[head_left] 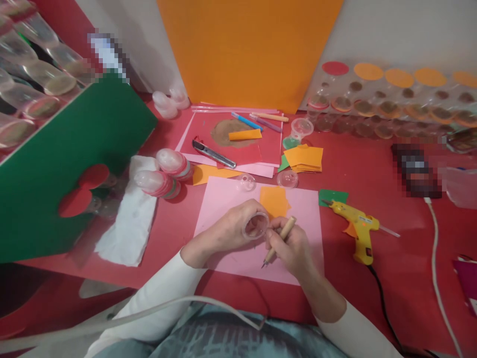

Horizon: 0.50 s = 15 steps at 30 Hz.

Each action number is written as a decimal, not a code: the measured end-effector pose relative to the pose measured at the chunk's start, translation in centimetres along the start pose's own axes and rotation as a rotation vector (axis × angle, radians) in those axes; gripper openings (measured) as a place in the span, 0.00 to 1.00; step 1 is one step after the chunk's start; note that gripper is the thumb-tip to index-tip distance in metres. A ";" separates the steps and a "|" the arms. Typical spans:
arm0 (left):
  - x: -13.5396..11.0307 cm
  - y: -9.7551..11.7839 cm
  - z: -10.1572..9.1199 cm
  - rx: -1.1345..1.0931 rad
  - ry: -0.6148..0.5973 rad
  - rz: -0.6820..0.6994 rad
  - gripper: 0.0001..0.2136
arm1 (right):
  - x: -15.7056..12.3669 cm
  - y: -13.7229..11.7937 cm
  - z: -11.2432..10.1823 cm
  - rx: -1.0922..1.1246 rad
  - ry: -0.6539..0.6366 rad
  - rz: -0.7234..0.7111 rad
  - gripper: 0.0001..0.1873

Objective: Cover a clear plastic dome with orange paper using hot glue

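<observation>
My left hand (pixel 227 232) is closed around a small clear plastic cup (pixel 255 225), holding it on its side over a pink sheet (pixel 231 199). My right hand (pixel 292 246) grips a wooden-handled pointed tool (pixel 279 240), tip down toward the sheet, with its fingers touching the cup's rim. An orange paper piece (pixel 275 200) lies on the pink sheet just beyond both hands.
A yellow glue gun (pixel 357 223) with a black cord lies at the right. A utility knife (pixel 213 153), pens and red sheets lie farther back, beside stacked orange squares (pixel 304 158). Stacked cups (pixel 167 171) and a green board (pixel 55 164) stand left. Two small clear cups (pixel 286 179) sit near the pink sheet.
</observation>
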<state>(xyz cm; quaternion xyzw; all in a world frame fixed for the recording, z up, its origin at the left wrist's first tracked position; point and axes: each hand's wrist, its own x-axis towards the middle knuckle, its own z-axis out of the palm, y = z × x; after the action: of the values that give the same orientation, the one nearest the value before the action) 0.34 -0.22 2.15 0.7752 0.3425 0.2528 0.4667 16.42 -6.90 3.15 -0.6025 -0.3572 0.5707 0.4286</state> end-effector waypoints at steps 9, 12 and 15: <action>-0.1 0.7 -0.3 -0.110 -0.043 -0.057 0.16 | 0.1 0.8 -0.7 -0.038 -0.063 -0.022 0.05; -0.1 1.1 -0.4 -0.192 -0.028 -0.106 0.19 | 0.2 0.6 -0.5 0.003 -0.050 -0.042 0.06; 0.0 1.3 -0.4 -0.260 0.055 -0.114 0.18 | 0.1 0.4 -0.3 0.023 -0.039 -0.045 0.07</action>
<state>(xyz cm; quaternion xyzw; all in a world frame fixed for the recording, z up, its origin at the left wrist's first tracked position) 0.46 -0.40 3.47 0.6803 0.3629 0.2894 0.5672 16.74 -6.99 2.70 -0.5782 -0.3724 0.5766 0.4410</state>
